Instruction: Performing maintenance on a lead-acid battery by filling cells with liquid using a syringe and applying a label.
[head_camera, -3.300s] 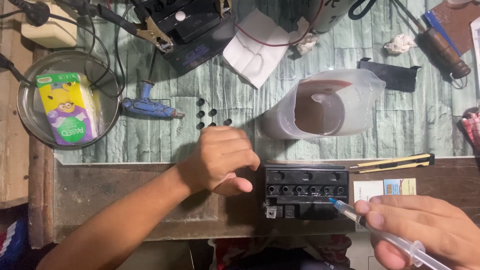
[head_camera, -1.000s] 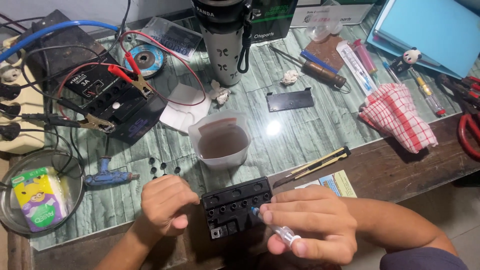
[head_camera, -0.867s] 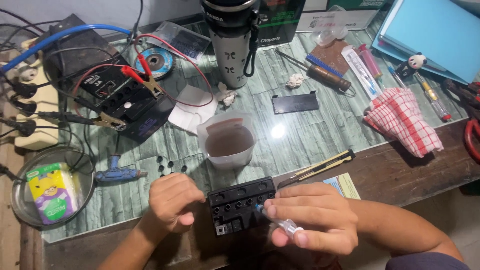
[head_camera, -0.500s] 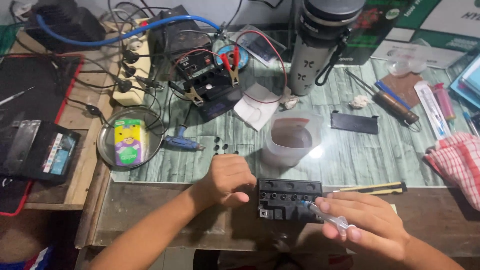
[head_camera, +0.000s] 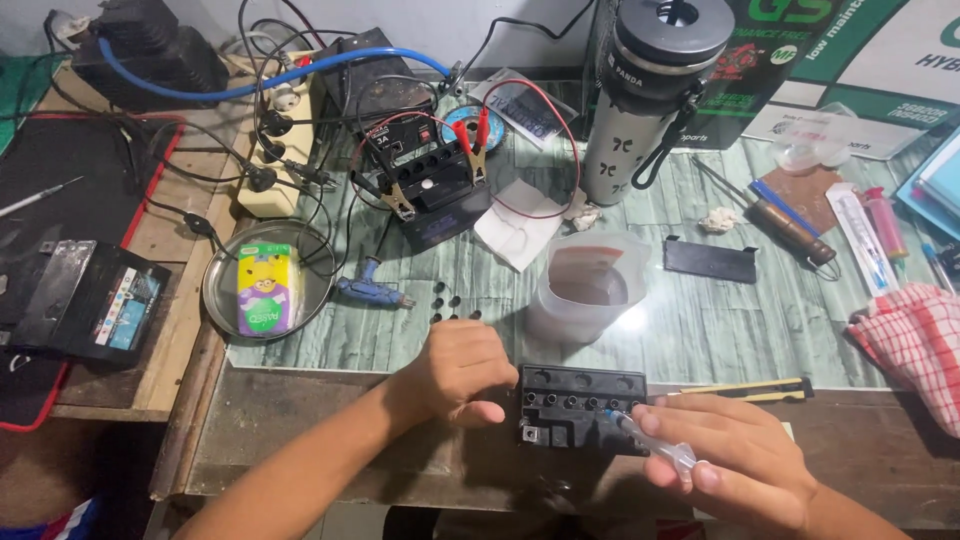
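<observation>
Head view, left hand (head_camera: 462, 372) steadying black battery (head_camera: 580, 408), right hand (head_camera: 735, 462) – syringe (head_camera: 650, 447) angled in

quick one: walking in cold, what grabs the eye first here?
The two hands at the near table edge: the left hand steadies a small black battery while the right hand aims a clear syringe at its top holes. Behind them stands a translucent jug, and farther back a second battery with red clamps.

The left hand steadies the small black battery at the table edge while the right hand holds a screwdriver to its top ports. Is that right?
Not quite. In the head view the right hand holds a clear syringe, not a screwdriver, tip at the top ports of the black battery. The left hand does rest against the battery's left side.
</observation>
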